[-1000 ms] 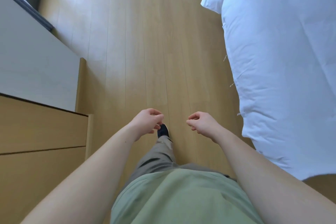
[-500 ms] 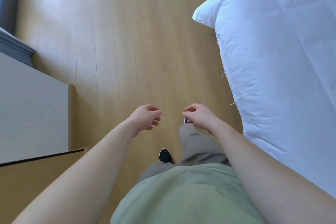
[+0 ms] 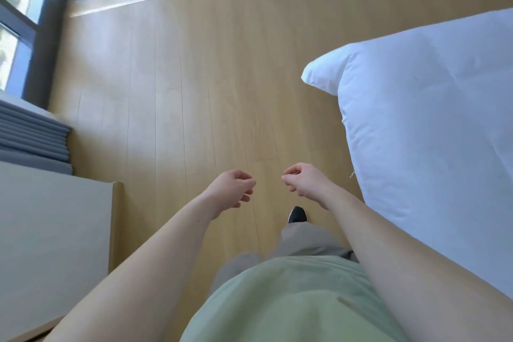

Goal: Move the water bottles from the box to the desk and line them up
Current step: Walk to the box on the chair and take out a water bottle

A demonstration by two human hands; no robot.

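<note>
- Wooden floor point(image 3: 194, 91) runs ahead between the table point(image 3: 52, 230) and the bed point(image 3: 430, 133).
- Left hand point(image 3: 230, 191) and right hand point(image 3: 302, 179): fingers loosely curled, holding nothing.
- No bottles or box in view; best to find the box before reaching.

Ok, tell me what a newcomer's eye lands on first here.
The big white duvet filling the right side stands out first. Next, the left hand and right hand, both empty with loosely curled fingers, held over the pale wooden floor in the centre. No bottles or box show.

both forearms reach forward; left hand point(image 3: 231, 189) and right hand point(image 3: 305, 179) hang loosely curled, empty.
</note>
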